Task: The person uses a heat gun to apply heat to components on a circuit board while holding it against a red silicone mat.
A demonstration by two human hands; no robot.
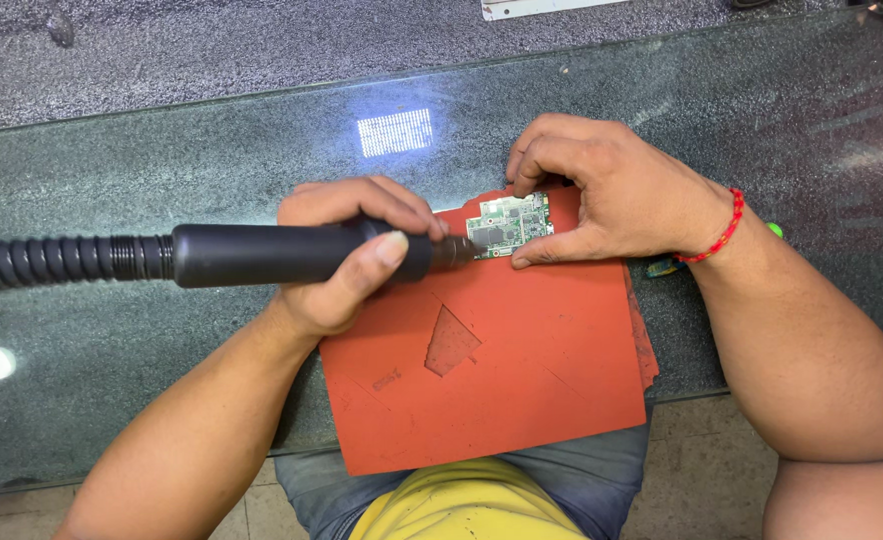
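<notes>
Both forearms are bare, with no sleeves in view on either side of the frame. The left hand (347, 255), at the centre of the frame, wears no ring, watch or band. The right hand (602, 195), right of centre, is also bare, but its wrist carries a thin bracelet of small red beads (724, 232) strung on a cord, wrapped once around. At the bottom centre of the frame a yellow shirt (467, 505) shows, rounded over the belly, and on either side of it the blue-grey denim of trousers (607, 470) covers the lap.
</notes>
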